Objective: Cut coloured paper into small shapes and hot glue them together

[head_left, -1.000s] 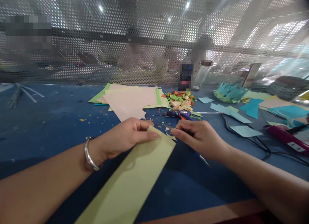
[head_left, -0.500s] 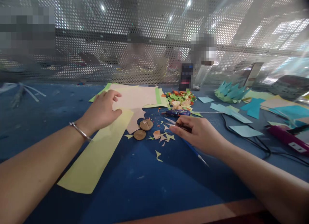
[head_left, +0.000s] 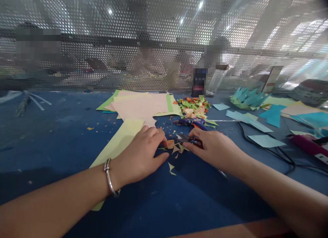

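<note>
My left hand (head_left: 145, 156), with a silver bangle at the wrist, is over the middle of the table with thumb and fingers apart. It covers part of a pale yellow paper strip (head_left: 115, 142), and the round wooden discs are hidden behind it. Its fingertips are beside small paper scraps (head_left: 176, 149). Small dark-handled scissors (head_left: 196, 141) are in my right hand (head_left: 212, 145), their blades pointing left toward the scraps. Just beyond that hand lies a blue glue gun (head_left: 189, 121) with an orange trigger.
Stacked pink and green paper sheets (head_left: 143, 103) lie at the back. Right of them is a heap of cut paper bits (head_left: 194, 104). Blue paper pieces (head_left: 247, 121), a spiky paper crown (head_left: 248, 97), a black cable (head_left: 275, 152) and a purple power strip (head_left: 307, 145) occupy the right side.
My left hand has come down and right from the paper sheets to the scraps, covering the wooden discs. My right hand keeps the scissors, nearly in place.
</note>
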`<state>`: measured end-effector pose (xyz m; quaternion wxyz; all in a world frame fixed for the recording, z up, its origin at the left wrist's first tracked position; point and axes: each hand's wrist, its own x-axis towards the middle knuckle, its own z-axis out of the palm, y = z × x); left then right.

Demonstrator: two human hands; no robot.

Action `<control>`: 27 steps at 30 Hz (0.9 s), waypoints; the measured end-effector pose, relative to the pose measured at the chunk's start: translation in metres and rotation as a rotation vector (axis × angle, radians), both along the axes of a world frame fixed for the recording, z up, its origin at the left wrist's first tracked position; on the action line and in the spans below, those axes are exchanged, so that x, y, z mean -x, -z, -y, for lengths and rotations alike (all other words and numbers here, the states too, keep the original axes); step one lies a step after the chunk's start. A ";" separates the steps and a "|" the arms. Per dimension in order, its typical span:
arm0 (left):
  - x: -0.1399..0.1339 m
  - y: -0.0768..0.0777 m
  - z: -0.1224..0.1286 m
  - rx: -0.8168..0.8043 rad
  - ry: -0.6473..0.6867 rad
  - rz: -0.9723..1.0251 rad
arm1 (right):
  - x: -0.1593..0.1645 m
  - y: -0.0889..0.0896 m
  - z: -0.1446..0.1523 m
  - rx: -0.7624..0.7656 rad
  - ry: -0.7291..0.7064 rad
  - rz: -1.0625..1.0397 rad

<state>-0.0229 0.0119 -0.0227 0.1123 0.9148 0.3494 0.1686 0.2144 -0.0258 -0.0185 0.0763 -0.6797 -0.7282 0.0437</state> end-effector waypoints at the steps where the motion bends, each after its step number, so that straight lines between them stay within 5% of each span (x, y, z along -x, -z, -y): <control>1: -0.001 0.000 0.000 0.002 0.002 0.004 | 0.000 0.001 0.000 0.000 0.003 0.011; 13: 0.001 -0.008 -0.005 0.042 0.023 0.028 | -0.002 0.004 0.003 -0.007 -0.048 -0.024; 27: -0.008 0.003 -0.005 -0.003 -0.041 0.000 | 0.001 0.001 0.005 -0.045 -0.049 -0.075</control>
